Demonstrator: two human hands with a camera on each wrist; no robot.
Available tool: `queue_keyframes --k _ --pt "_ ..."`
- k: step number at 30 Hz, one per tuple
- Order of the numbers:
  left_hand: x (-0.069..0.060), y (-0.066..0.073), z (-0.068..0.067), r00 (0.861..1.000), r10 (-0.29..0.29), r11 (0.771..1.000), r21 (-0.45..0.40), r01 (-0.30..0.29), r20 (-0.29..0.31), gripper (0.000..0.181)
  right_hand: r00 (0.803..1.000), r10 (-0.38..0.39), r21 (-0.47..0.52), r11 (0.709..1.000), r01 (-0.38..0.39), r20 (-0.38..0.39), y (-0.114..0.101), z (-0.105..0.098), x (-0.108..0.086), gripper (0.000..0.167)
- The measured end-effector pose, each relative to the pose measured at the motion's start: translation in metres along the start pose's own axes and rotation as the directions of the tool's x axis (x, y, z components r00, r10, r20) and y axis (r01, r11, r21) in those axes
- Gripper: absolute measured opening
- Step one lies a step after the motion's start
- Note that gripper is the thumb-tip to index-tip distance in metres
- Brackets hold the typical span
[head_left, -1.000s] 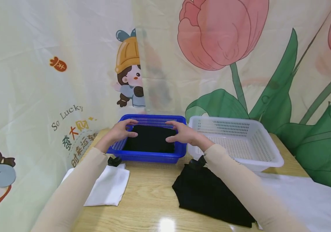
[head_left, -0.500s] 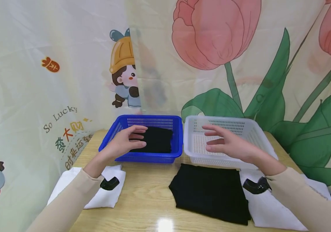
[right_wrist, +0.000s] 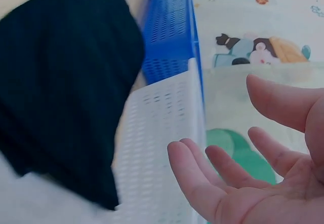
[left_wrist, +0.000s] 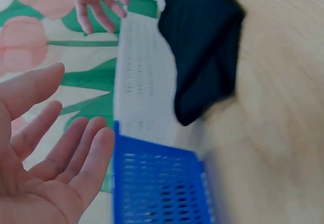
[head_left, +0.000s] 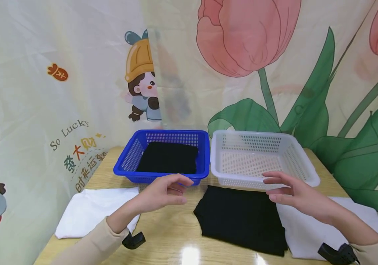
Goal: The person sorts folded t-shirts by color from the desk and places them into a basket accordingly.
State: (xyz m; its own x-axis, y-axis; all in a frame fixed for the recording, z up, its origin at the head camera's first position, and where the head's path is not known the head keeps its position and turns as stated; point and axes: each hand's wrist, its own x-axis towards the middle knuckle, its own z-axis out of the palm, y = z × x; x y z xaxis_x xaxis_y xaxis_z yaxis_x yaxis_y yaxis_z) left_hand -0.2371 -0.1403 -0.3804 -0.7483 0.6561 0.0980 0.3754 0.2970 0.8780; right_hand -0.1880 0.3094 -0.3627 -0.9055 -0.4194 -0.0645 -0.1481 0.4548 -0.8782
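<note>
In the head view my left hand (head_left: pixel 160 193) hovers over the table in front of the blue basket (head_left: pixel 205 171), its fingers loosely bent and holding nothing. A folded black cloth (head_left: pixel 169 158) lies inside that basket. To the right, my right hand (head_left: pixel 303 198) is raised near the front rim of the white basket (head_left: pixel 223 173), also holding nothing. Below and left of it another folded black cloth (head_left: pixel 242 221) rests on the table, partly over a white cloth (head_left: pixel 305 239). Both wrist views show relaxed, spread fingers with nothing in the palms.
A second white folded cloth (head_left: pixel 93 209) lies at the table's left, partly behind my left forearm. The wooden table (head_left: pixel 169 235) ends at a printed curtain (head_left: pixel 182 73) behind the two baskets, which stand side by side.
Both hands have left the blue basket and its black cloth. My left hand has come back toward me and slightly right; my right hand has moved right, past the white basket's front.
</note>
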Motion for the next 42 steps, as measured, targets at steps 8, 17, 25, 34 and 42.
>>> queue_keyframes --k 8,17,25,34,42 --pt "0.011 -0.026 0.024 0.999 -0.018 1.000 -0.010 0.019 0.047 0.050 0.994 0.101 0.089 0.991 -0.105 0.045 0.040 0.004 -0.022 0.072" --pt "0.021 -0.046 0.043 0.994 -0.103 0.993 -0.061 0.106 0.044 0.064 0.979 0.174 0.193 0.962 -0.192 0.107 0.070 0.010 -0.029 0.079" --pt "0.031 -0.059 0.054 0.971 -0.223 0.960 -0.152 0.234 0.086 0.071 0.939 0.318 0.191 0.921 -0.339 0.135 0.078 0.019 -0.023 0.087" --pt "0.044 -0.058 0.066 0.956 -0.249 0.929 -0.239 0.281 0.156 0.075 0.933 0.334 0.257 0.898 -0.358 0.132 0.079 0.036 -0.012 0.087" --pt "0.048 -0.057 0.072 0.949 -0.265 0.938 -0.183 0.295 0.172 0.075 0.950 0.291 0.342 0.886 -0.313 0.113 0.083 0.058 -0.003 0.087"
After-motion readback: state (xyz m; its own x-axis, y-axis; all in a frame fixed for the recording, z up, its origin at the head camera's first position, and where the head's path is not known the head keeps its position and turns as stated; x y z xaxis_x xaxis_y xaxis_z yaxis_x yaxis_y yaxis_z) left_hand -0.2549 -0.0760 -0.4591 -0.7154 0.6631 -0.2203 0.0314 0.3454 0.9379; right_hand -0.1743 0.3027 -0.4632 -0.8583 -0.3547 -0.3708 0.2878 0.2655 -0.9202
